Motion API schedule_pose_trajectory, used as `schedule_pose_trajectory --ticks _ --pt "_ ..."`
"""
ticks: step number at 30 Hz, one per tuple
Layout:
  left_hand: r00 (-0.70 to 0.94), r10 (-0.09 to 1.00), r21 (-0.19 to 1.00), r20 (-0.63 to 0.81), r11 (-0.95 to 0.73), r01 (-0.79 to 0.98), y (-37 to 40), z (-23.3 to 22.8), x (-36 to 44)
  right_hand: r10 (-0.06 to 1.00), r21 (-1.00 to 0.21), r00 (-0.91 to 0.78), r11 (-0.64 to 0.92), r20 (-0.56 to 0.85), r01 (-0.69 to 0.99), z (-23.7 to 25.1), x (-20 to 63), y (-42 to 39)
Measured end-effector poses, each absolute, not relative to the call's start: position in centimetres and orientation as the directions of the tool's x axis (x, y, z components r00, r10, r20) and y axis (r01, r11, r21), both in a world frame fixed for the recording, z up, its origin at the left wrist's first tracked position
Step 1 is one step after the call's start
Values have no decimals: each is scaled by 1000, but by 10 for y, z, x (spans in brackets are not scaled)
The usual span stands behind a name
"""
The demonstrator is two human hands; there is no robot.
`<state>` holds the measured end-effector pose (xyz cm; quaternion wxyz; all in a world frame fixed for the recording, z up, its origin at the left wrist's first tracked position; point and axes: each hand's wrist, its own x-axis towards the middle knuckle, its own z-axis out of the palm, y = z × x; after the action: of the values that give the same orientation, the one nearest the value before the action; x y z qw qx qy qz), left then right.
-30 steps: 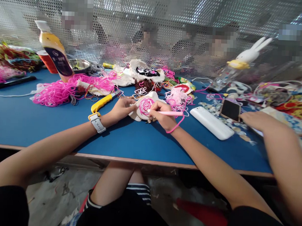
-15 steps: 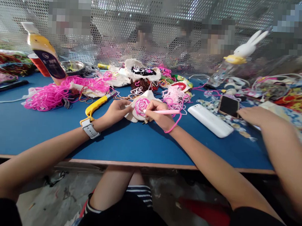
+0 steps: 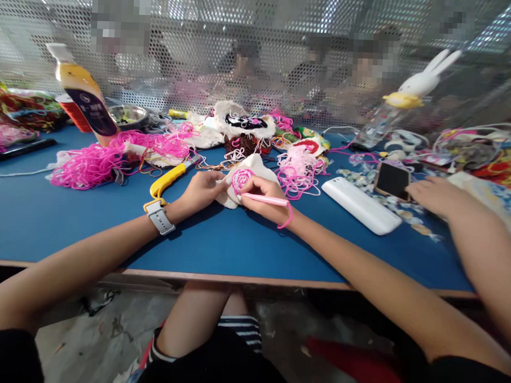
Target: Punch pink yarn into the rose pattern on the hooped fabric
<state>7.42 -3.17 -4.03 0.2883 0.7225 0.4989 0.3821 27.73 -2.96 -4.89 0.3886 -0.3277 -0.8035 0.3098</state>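
1. Head view: the left hand (image 3: 200, 190) is pinching the edge of a white fabric piece (image 3: 244, 177), closed on it and steadying it on the blue tabletop (image 3: 47, 210).
2. The right hand (image 3: 261, 196) is gripping a slim pink tool (image 3: 266, 200), its tip pressing into the fabric's pink yarn spiral (image 3: 240, 179).
3. The fabric piece is lying between the two hands, just in front of a loose pile of pale pink yarn (image 3: 299, 168).
4. As I judge it, the tool tip is working very near the left fingertips and could prick them if the soft fabric shifts.
5. The yarn strand (image 3: 287, 217) looping at the right wrist could snag and pull stitches out.
6. The fabric is looking floppy and cream-white, its spiral tufted and only partly filled.
7. Another person's hand (image 3: 431, 194) is resting beside a phone (image 3: 392, 180), well apart.
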Motion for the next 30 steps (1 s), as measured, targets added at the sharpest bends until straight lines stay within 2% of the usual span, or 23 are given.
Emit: schedule_pose_trajectory --ticks 2,8,17,25,28,30 --pt "209 948 813 239 -313 492 -31 -40 75 786 -782 -476 559 394 276 -47 279 -30" --pt "203 921 765 333 -389 513 -37 -37 77 719 -682 -478 671 505 289 -41 286 -42" --pt "224 902 708 370 -429 561 -39 -34 79 736 -735 -466 637 491 231 -46 295 -48" --pt "237 890 685 390 -453 570 -41 -34 79 725 -726 -474 650 500 227 -46 294 -48" --pt "242 892 691 383 -450 566 -42 -34 79 721 -694 -480 665 499 277 -48 291 -47" --pt "245 890 690 386 -454 563 -43 -33 80 681 -640 -500 713 535 286 -49 289 -44"
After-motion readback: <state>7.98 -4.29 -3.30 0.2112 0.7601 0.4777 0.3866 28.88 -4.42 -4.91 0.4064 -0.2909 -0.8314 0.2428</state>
